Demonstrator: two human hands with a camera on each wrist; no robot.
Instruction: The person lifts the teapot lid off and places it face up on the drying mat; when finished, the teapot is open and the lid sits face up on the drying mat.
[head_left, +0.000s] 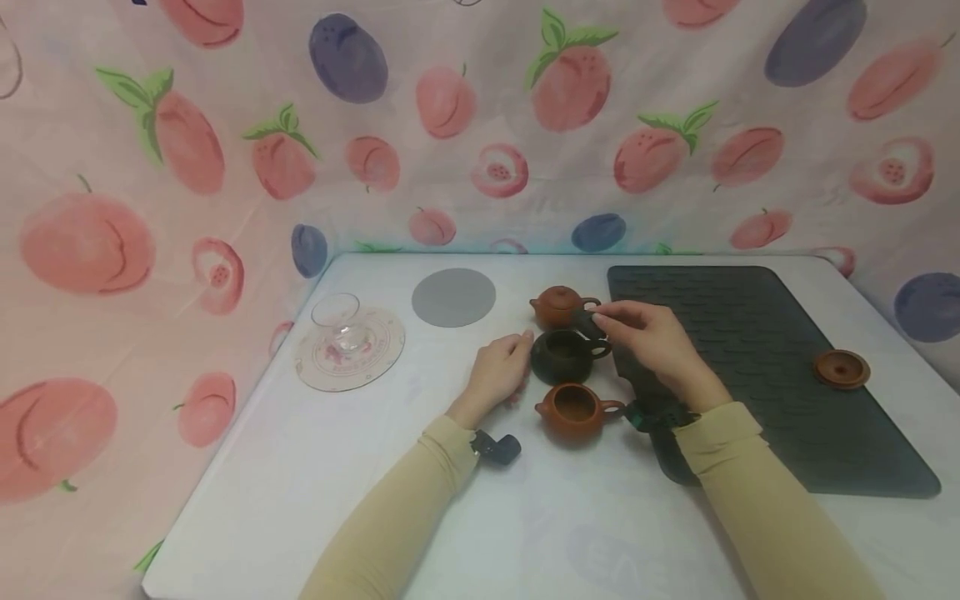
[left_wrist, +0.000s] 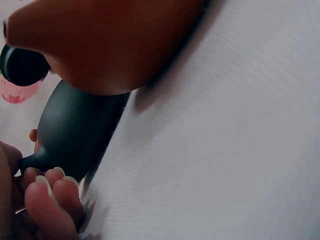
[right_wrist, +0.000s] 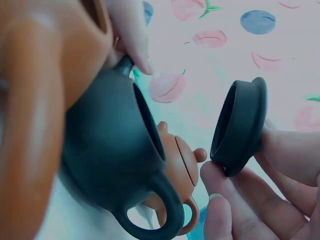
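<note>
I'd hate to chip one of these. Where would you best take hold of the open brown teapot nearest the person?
Probably by its loop handle, coming from the right side. The open brown teapot sits upright with the handle pointing right and the spout left, so the loop is free. The dark teapot stands close behind it, so reaching from the back looks awkward.

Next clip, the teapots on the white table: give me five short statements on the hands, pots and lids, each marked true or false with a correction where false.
1. The right hand holds the dark lid off the dark teapot. True.
2. The left hand lies flat on the grey disc. False: it touches the dark teapot's spout side.
3. The far brown teapot has its lid on. True.
4. The near brown teapot is lidded. False: it stands open.
5. A brown lid lies on the dark mat. True.
</note>
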